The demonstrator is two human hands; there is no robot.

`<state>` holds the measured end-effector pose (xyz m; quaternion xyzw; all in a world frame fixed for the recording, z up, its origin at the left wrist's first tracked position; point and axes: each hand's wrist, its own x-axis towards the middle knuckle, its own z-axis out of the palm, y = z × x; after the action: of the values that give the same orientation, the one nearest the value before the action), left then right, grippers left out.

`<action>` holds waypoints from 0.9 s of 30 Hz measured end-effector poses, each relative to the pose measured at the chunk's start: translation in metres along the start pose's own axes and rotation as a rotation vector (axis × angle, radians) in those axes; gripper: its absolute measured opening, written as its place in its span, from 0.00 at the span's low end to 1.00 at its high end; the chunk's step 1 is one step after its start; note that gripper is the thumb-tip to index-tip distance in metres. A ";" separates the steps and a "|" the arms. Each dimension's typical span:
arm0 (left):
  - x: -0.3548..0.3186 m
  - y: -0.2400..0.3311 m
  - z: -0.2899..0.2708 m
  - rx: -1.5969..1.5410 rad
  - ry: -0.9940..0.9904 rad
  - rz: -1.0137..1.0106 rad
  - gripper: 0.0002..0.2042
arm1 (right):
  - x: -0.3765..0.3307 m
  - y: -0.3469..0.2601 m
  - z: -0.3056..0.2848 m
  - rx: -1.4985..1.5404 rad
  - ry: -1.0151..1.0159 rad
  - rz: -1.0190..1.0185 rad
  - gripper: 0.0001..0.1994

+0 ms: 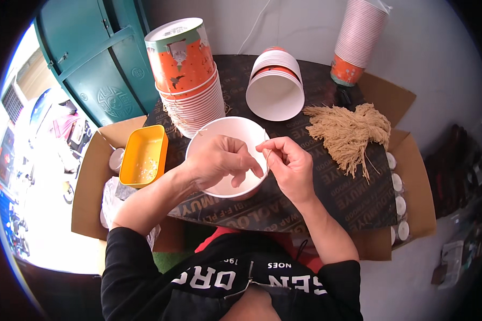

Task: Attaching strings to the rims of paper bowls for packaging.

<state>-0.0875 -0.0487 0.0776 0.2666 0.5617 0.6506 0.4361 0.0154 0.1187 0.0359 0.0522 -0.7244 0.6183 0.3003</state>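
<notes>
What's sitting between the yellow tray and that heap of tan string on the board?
In the head view, a white paper bowl lies between the yellow tray and the tan string bundle, with the left hand and right hand over it.

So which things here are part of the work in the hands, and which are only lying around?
In use:
left hand and right hand, both over the white bowl
thin string pinched in the right hand
string bundle
bowl stacks

Lying about:
yellow tray
green door
cardboard box
</notes>
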 end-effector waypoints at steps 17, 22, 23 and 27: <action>0.006 0.002 -0.005 0.140 -0.011 -0.122 0.04 | 0.016 -0.004 -0.007 -0.296 -0.086 -0.376 0.11; 0.009 -0.001 -0.006 0.122 -0.067 -0.085 0.04 | 0.040 -0.014 -0.002 -0.396 -0.266 -0.634 0.10; 0.009 -0.001 -0.007 0.119 -0.081 -0.048 0.03 | 0.043 -0.016 -0.001 -0.396 -0.268 -0.631 0.10; 0.011 -0.005 -0.007 0.136 -0.021 -0.050 0.02 | 0.047 -0.019 -0.001 -0.422 -0.302 -0.590 0.08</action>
<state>-0.0975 -0.0425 0.0697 0.2884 0.6063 0.5970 0.4391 -0.0143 0.1288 0.0755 0.2857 -0.8256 0.3280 0.3594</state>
